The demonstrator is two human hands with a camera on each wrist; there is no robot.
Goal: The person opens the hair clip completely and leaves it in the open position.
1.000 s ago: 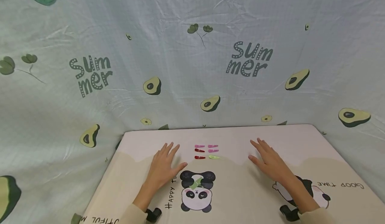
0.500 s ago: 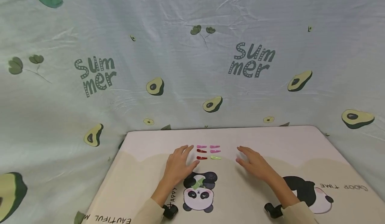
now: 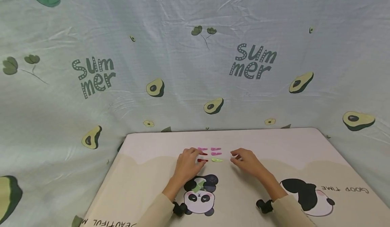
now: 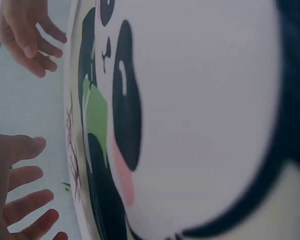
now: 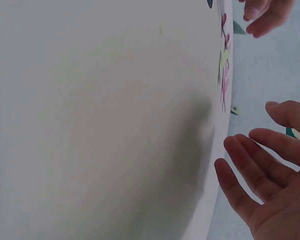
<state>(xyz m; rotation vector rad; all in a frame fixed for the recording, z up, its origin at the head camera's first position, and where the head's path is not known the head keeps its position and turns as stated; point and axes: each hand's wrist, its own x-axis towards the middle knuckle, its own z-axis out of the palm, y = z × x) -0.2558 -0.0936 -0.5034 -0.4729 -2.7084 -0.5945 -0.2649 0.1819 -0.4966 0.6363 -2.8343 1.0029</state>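
Observation:
Several snap hair clips lie in two columns on the table. At left are a pink clip (image 3: 202,149), an upper red clip (image 3: 203,154) and a lower red clip (image 3: 201,160). The right column has two pink clips (image 3: 216,153) and a yellow-green clip (image 3: 217,160). My left hand (image 3: 186,164) hovers at the left column, thumb near the lower red clip and partly covering it; the left wrist view shows its fingers (image 4: 32,200) spread, holding nothing. My right hand (image 3: 251,162) is right of the clips, apart from them, fingers (image 5: 245,165) loosely bent around nothing.
The table (image 3: 237,193) has a printed cover with a panda (image 3: 199,200) below the clips and another panda (image 3: 304,194) at right. Its far edge meets a hanging cloth (image 3: 182,57) printed with avocados. Black wrist cameras (image 3: 264,206) sit below both hands.
Both hands have moved inward toward the clips, the left one rightward to the left column, the right one leftward. Their fingers have bent more. The clips lie as before.

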